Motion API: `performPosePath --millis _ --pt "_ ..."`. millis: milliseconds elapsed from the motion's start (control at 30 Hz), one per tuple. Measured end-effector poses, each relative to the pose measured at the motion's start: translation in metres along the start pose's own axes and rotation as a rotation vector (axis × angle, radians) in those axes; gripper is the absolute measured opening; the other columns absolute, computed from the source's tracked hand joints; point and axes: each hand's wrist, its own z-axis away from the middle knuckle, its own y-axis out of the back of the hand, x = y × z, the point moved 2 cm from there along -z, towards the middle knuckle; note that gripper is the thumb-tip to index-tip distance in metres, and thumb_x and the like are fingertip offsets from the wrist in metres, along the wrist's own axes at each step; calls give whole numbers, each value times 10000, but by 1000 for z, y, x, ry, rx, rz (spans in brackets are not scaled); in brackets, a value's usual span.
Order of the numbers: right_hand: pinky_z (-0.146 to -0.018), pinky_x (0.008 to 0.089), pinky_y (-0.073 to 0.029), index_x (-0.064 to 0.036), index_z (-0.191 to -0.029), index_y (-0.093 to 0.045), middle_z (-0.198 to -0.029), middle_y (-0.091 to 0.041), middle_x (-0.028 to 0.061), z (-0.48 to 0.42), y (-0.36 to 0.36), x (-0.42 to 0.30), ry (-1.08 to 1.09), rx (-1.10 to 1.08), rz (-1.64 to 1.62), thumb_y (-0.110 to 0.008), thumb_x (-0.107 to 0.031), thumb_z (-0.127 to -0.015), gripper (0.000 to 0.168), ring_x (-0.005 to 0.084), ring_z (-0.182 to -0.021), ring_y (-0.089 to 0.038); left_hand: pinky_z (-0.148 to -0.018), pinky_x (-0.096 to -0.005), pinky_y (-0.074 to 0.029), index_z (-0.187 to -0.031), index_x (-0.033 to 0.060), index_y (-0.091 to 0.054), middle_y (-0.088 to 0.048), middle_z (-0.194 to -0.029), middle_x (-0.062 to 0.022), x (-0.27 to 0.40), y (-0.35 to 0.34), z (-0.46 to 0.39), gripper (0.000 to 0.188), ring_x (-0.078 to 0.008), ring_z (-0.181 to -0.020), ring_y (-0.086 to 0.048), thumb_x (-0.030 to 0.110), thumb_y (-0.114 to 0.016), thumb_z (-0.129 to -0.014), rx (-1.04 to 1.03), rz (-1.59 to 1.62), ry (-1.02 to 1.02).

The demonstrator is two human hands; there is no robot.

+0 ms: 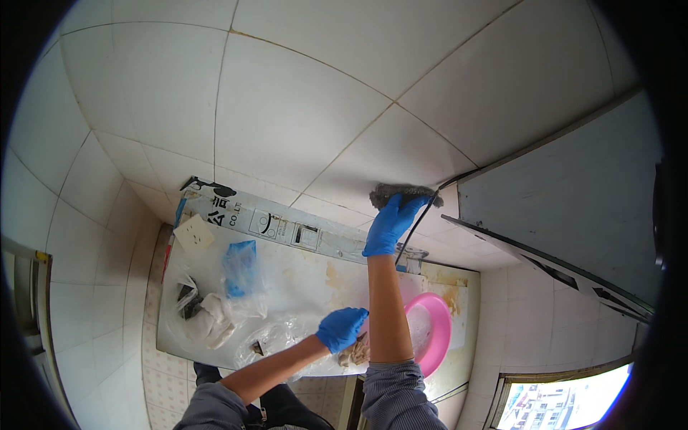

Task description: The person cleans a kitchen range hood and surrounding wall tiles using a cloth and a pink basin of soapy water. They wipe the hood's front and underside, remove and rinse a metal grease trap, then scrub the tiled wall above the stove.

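Note:
In a blue glove, my right hand (391, 226) reaches up to the white tiled wall (301, 102). Its fingers hold a dark grey scouring pad (400, 194), which looks like steel wool, against the tiles. A black cable (419, 223) hangs beside this hand. My left hand (342, 329), also gloved in blue, is curled into a loose fist near the left side of a pink plastic basin (439, 336). Whitish, sudsy contents show in the basin, partly hidden by my right forearm. Below my left hand lies a crumpled brown cloth or paper (355, 353).
A range hood (559, 188) juts out at right. Along the wall lies a long printed cardboard strip (285, 228). The stained white counter (306, 274) bears a socket plate (194, 233), a blue packet (240, 269) and clear plastic bags (279, 336). A window (559, 398) is at lower right.

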Motion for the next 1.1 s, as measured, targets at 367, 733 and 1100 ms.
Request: performPosePath --millis 367,733,1100 --pt "-928 254 -309 -19 -1363 -114 -1249 -410 155 32 -12 27 80 -45 481 -408 -79 -855 590 221 -1088 -429 -622 -433 -426 -939 37 -561 -565 -786 -177 -28 28 -1 207 -352 -725 -537 121 -451 -785 90 77 142" --pt "-962 275 -290 -14 -1355 -182 -1306 -351 81 102 22 -52 -42 -236 -199 -412 78 -837 574 184 -1146 -377 -535 -349 -423 -819 91 -547 -552 -698 -70 -86 149 22 150 -266 -631 -540 19 -485 -702 523 -295 39" --pt "-665 335 -450 -57 -1357 -140 -904 -519 121 -8 11 -25 568 -55 929 -434 -25 -830 603 238 -725 -532 -570 -373 -429 -855 71 -560 -570 -751 -140 -53 273 62 95 -324 -685 -552 60 -514 -773 705 -431 106"
